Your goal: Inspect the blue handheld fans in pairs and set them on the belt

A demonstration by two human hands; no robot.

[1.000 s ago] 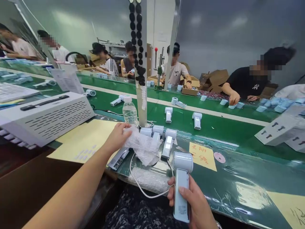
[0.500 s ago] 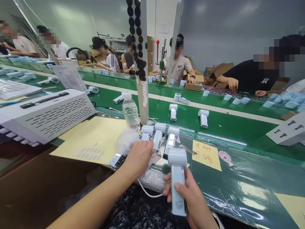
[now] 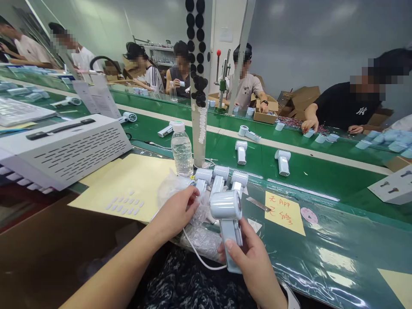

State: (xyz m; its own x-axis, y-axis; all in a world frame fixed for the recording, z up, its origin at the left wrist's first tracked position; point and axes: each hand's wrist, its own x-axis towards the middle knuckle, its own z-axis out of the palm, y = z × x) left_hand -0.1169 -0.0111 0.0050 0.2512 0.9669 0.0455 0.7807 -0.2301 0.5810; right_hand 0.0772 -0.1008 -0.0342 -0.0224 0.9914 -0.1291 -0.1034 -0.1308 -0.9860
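Note:
My right hand [image 3: 254,262] grips the handle of a pale blue hand-held fan [image 3: 227,223], its round head tilted up to the left. A white cable [image 3: 197,256] runs from the fan's base. My left hand [image 3: 175,212] is closed in a pinch on a sheet of clear bubble wrap [image 3: 170,189] just left of the fan head. Behind them three more fans [image 3: 222,178] lie side by side on the green bench. A roll of bubble wrap [image 3: 201,240] rests at the bench edge under my hands.
A water bottle [image 3: 182,149] stands by a white post [image 3: 201,86]. A white vented box [image 3: 64,148] sits at left on a yellow sheet [image 3: 128,184]. More fans [image 3: 283,162] lie on the green conveyor. Several people work across it. A yellow handwritten note [image 3: 283,207] lies to the right.
My left hand came back from the bubble wrap near the bottle toward the fan. My right hand raised the fan and tilted its head up toward the left hand.

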